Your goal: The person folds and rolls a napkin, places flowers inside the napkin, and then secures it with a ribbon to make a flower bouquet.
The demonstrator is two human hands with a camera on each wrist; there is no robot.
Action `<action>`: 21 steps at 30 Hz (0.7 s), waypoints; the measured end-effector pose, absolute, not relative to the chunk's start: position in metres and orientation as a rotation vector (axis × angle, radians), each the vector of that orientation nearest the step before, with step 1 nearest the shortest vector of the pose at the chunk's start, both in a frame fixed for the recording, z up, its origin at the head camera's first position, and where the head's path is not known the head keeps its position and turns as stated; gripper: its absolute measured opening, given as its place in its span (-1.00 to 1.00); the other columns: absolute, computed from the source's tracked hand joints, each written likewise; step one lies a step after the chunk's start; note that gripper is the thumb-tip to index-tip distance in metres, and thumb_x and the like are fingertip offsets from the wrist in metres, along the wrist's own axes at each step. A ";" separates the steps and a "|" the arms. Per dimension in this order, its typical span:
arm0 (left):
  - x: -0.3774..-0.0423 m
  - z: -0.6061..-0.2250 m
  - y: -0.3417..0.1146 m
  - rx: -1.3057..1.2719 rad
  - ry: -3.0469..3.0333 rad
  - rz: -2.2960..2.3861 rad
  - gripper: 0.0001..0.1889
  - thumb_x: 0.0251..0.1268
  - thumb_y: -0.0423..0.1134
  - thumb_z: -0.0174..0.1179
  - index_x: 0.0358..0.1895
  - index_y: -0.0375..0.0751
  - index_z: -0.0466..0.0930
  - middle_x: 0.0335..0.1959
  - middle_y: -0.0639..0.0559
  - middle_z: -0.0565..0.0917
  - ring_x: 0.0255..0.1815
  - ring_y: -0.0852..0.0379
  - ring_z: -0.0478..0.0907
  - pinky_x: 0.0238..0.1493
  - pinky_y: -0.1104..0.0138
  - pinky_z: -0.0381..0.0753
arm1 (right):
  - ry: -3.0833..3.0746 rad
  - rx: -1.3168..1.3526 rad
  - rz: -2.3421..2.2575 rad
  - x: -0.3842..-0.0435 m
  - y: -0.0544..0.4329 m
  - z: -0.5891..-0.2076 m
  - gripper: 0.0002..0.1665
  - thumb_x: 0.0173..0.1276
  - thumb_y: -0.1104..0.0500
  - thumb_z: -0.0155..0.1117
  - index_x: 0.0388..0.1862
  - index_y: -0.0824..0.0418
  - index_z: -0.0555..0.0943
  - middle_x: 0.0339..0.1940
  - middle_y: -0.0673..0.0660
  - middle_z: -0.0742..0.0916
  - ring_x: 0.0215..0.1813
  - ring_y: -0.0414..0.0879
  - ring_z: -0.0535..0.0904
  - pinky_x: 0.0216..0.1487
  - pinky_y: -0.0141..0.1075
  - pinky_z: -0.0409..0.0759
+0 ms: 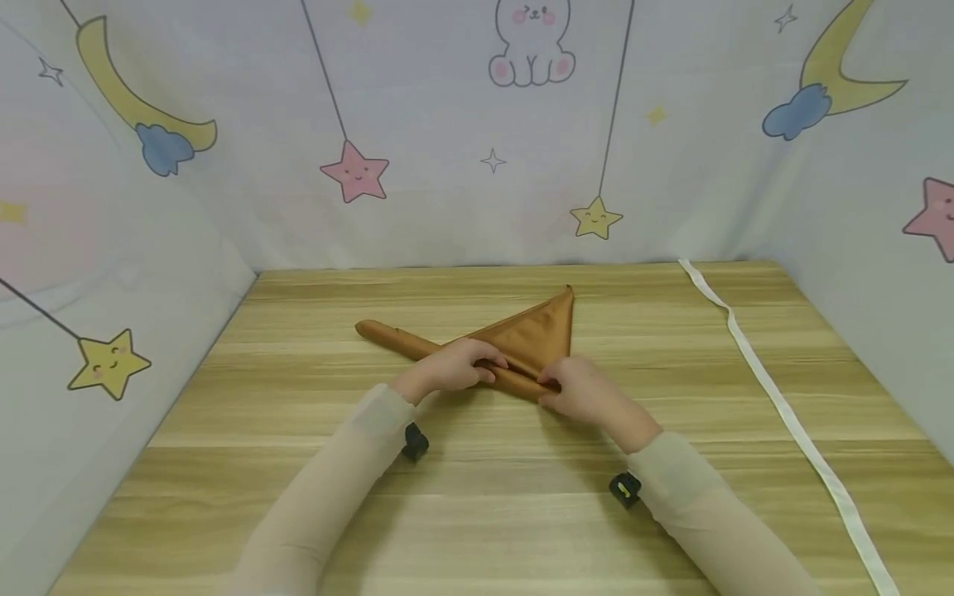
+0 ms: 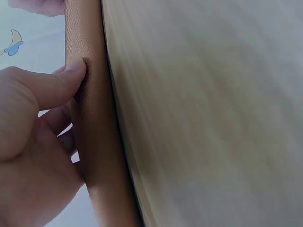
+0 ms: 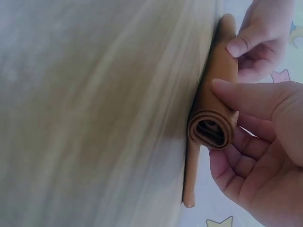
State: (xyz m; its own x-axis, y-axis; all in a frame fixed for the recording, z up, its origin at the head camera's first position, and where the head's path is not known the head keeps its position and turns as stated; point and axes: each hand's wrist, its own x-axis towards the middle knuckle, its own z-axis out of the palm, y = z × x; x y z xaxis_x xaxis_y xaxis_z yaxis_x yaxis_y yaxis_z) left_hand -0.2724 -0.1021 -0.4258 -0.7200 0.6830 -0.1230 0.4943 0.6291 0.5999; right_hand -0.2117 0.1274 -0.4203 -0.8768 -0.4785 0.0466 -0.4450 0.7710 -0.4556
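A brown satiny cloth (image 1: 531,333) lies on the table, its near edge rolled into a tube and its flat triangular part pointing away at the right. My left hand (image 1: 452,366) grips the roll near its middle; in the left wrist view the thumb presses on the tube (image 2: 97,137) with fingers curled behind it. Close to the roll's right end, my right hand (image 1: 589,393) pinches it between thumb and fingers. The right wrist view shows the spiral layers at the open end of the roll (image 3: 213,101). The tube's left end extends past my left hand.
A long white strip (image 1: 771,385) runs down the right side of the wood-grain table (image 1: 492,505). Behind and at both sides hangs a pale curtain (image 1: 447,99) printed with stars and moons. A dark wrist device (image 1: 624,489) sits under each sleeve.
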 end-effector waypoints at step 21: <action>-0.274 -0.423 -0.130 0.988 2.580 0.731 -0.71 0.40 -0.47 0.01 0.08 -0.26 0.60 0.10 -0.12 0.61 0.20 -0.08 0.50 0.20 0.13 0.46 | 2.802 -0.622 -0.817 -0.212 0.131 -0.420 -0.67 0.11 0.16 0.48 -0.20 0.32 0.65 -0.32 0.08 0.71 -0.21 -0.07 0.59 -0.07 -0.15 0.57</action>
